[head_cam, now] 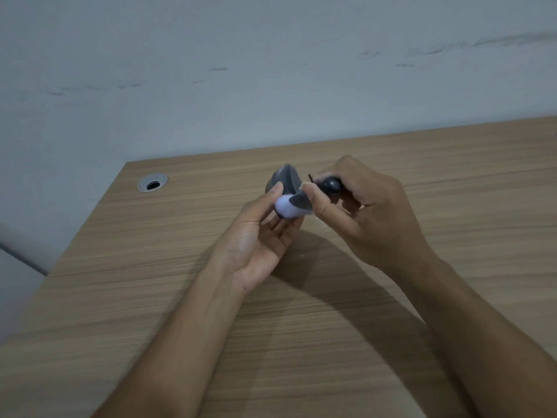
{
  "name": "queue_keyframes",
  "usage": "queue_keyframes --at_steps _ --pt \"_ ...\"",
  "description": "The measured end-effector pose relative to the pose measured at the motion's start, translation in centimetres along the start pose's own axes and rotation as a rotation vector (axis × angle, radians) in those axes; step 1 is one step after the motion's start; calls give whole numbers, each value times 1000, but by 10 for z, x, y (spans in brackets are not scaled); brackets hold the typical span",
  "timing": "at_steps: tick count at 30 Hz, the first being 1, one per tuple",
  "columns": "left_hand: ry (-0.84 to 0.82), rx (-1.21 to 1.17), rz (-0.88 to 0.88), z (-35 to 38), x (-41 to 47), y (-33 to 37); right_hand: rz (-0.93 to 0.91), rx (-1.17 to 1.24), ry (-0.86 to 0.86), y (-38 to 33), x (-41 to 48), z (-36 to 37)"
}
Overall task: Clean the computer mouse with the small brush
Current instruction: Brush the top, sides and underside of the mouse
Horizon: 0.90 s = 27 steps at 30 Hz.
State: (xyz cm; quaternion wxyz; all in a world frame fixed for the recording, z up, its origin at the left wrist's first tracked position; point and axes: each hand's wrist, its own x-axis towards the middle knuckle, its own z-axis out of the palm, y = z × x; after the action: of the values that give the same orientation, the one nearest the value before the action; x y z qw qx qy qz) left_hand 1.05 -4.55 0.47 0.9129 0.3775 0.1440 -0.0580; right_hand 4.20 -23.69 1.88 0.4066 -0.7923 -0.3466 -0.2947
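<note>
From the head camera, both bare forearms reach forward over a wooden desk (422, 182) and meet above its middle. The left hand (259, 236) is turned palm up with the fingers loosely spread; its thumb (275, 191) presses on the near side of the computer mouse (286, 191) while the fingertips cup it from beneath, so the hand is part-open yet has a firm hold of the mouse. The mouse is lifted clear of the desk and tilted, showing a dark grey upper shell and a pale lilac section lower down.

The right hand (361, 206) is seen from the back, curled closed around the small brush (330, 185), whose rounded dark body sticks out between the thumb and the bent fingers. A thin dark tip pokes out toward the mouse, just beside its right edge; whether it touches the shell cannot be told. The right thumb tip sits against the mouse's right side, close to the left thumb.

Both arms throw a broad shadow on the desk beneath the hands. Near the desk's far left corner lies a round metal cable grommet (152, 183), well apart from the hands. Behind the desk rises a pale, scuffed wall (271, 70). Nothing lies between the camera and the mouse except the fingers holding it.
</note>
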Motion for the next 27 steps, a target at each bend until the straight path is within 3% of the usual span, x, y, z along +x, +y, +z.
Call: queue_keyframes --at_steps 5,10,17,23,27 --pt "34 -16 -25 -1 0 1 138 -41 95 14 -2 3" --pt "52 -29 -83 -1 -2 4 15 66 40 -1 -1 2" --pt "21 -63 -68 -4 1 10 70 10 105 3 -2 3" --pt "55 -46 -40 -1 -1 8 9 23 6 2 -2 3" --pt "46 -22 -42 1 -1 5 75 -29 104 9 -1 -2"
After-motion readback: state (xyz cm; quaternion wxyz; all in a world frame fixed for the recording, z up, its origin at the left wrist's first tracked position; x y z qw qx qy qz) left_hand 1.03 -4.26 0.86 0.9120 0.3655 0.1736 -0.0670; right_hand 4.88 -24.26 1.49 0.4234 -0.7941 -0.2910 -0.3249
